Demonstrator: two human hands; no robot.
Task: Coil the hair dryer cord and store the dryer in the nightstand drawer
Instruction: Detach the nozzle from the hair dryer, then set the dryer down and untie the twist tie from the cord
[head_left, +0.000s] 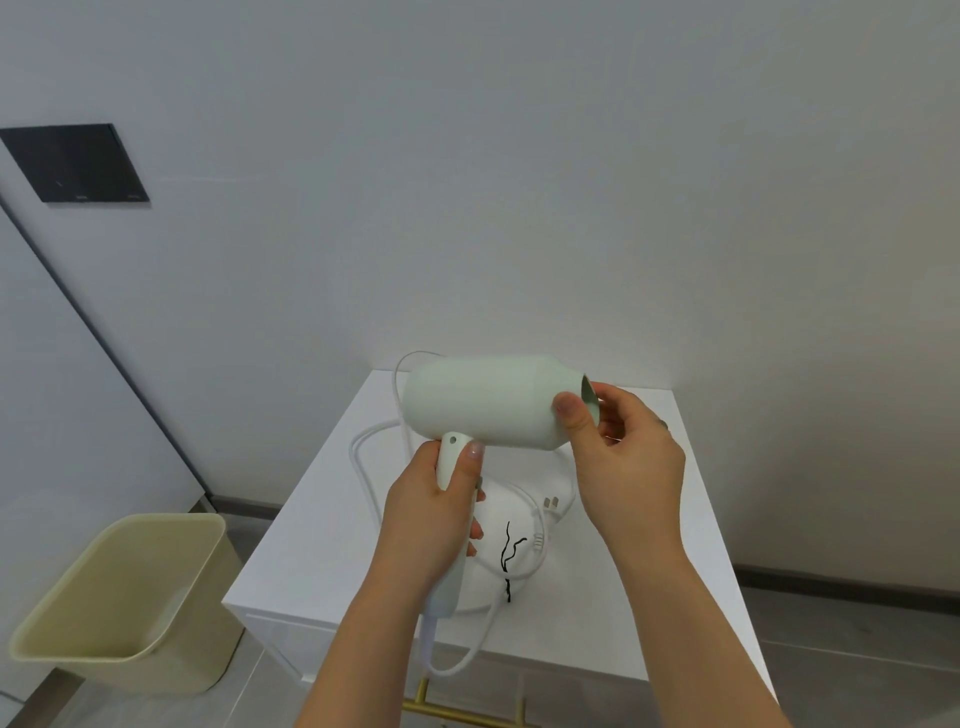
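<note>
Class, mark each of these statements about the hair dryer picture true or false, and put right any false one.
1. The left hand grips the hair dryer by its handle. True.
2. The right hand rests flat on the nightstand. False: it holds the dryer's nozzle end, above the top.
3. The cord is wound in a tight coil round the handle. False: it lies in loose loops on the nightstand top and hangs below the handle.
4. A beige bin stands on the floor to the left of the nightstand. True.
5. The plug is in a wall socket. False: it lies on the nightstand top.
</note>
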